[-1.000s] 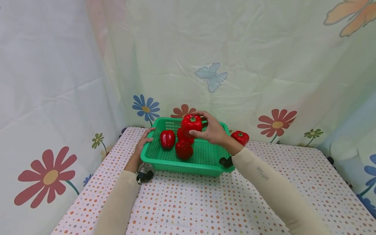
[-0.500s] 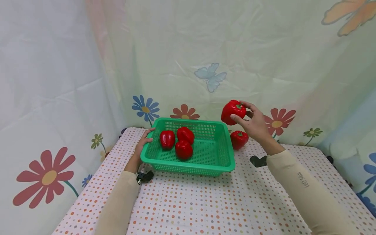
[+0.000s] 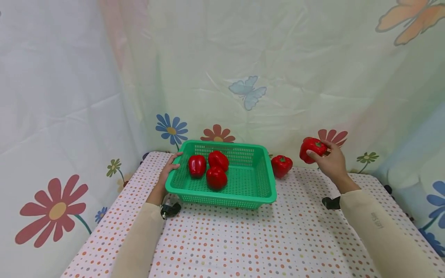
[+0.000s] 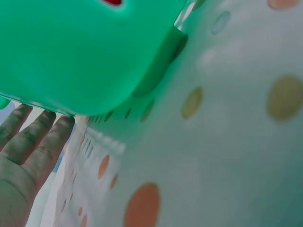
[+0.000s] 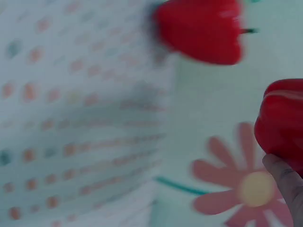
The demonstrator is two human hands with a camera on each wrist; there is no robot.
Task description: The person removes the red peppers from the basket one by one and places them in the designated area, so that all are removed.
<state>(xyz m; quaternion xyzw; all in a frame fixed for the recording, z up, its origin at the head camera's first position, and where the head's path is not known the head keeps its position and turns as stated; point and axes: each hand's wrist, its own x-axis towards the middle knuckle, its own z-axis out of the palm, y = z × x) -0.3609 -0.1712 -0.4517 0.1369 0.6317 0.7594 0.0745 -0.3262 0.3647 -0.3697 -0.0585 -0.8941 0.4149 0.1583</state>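
Note:
My right hand (image 3: 332,162) holds a glossy red bell pepper (image 3: 311,150) by its stem end, above the right part of the table. In the right wrist view the held pepper (image 5: 284,123) is cut off by the right edge, with one finger touching it. My left hand (image 3: 167,173) touches the left rim of a green plastic basket (image 3: 222,197). The left wrist view shows its fingers (image 4: 40,146) straight against the basket's edge. Three red peppers lie inside the basket: one at left (image 3: 197,166), one at back (image 3: 218,160) and one in front (image 3: 216,178).
Another red bell pepper (image 3: 281,166) stands on the table just right of the basket. A dotted cloth (image 3: 222,243) covers the table. A flower-printed curtain (image 3: 285,96) hangs behind and around it.
My right hand has carried the pepper from above the basket, up and over the standing pepper, to the right, and is now lower. My left hand and the basket have stayed in place.

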